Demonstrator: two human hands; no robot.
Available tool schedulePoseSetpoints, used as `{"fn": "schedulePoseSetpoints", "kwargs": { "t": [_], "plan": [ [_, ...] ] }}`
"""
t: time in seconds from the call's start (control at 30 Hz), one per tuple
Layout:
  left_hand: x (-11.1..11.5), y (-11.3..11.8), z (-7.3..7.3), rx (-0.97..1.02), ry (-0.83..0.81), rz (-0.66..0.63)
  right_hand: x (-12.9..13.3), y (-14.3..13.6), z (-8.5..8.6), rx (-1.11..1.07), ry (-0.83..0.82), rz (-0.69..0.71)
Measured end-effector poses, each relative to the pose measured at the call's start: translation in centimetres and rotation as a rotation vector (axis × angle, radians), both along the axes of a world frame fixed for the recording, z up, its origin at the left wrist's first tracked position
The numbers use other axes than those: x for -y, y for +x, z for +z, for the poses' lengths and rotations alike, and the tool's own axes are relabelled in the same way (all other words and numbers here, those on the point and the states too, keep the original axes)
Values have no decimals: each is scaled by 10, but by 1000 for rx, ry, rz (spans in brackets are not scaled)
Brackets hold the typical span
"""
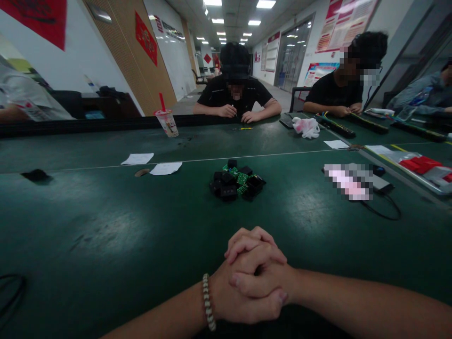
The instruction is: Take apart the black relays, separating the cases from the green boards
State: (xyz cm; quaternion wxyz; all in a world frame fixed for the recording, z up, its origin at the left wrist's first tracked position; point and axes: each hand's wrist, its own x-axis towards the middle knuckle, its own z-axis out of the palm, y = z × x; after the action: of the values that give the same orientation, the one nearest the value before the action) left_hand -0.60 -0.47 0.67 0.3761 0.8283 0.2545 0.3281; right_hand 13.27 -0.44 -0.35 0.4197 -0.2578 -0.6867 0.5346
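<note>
My left hand (pixel 229 294), with a beaded bracelet (pixel 208 301) at its wrist, is clasped with my right hand (pixel 273 275) near the table's front edge. The fingers of both hands are interlaced and bent around each other; no object shows between them. Beyond the hands, on the green table (pixel 176 226), lies a pile of small black cases (pixel 229 192) mixed with green circuit boards (pixel 242 178). The hands do not touch the pile.
Paper sheets (pixel 165 168) lie left of the pile, with a drink cup (pixel 168 123) behind. A grey device (pixel 370 179) with a black cable is at the right. Across the table sit people, one facing me (pixel 236 94), near a plastic bag (pixel 306 127).
</note>
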Motion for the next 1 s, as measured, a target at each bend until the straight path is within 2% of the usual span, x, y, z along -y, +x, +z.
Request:
{"fn": "schedulePoseSetpoints", "kwargs": {
  "t": [0.3,0.43,0.53,0.63,0.73,0.8,0.9,0.93,1.0],
  "plan": [
    [0,0,-1,-28,17,-13,0,0,1,-6,19,-20],
    [-5,-1,-8,51,87,-53,-1,-2,-3,-15,47,-58],
    [-8,0,-11,66,161,-82,-3,-2,-10,-2,144,-89],
    [-8,1,-8,58,209,-79,-8,2,-12,45,271,-95],
    [-5,3,0,-2,264,-48,-21,15,-8,82,501,-132],
    [-3,3,4,-10,254,31,-34,28,-3,90,591,-193],
    [1,1,7,36,168,145,-59,50,2,187,480,-388],
    [1,1,8,29,132,151,-67,56,3,319,446,-475],
    [2,0,10,-38,61,112,-82,66,3,429,424,-573]
  ]
}}
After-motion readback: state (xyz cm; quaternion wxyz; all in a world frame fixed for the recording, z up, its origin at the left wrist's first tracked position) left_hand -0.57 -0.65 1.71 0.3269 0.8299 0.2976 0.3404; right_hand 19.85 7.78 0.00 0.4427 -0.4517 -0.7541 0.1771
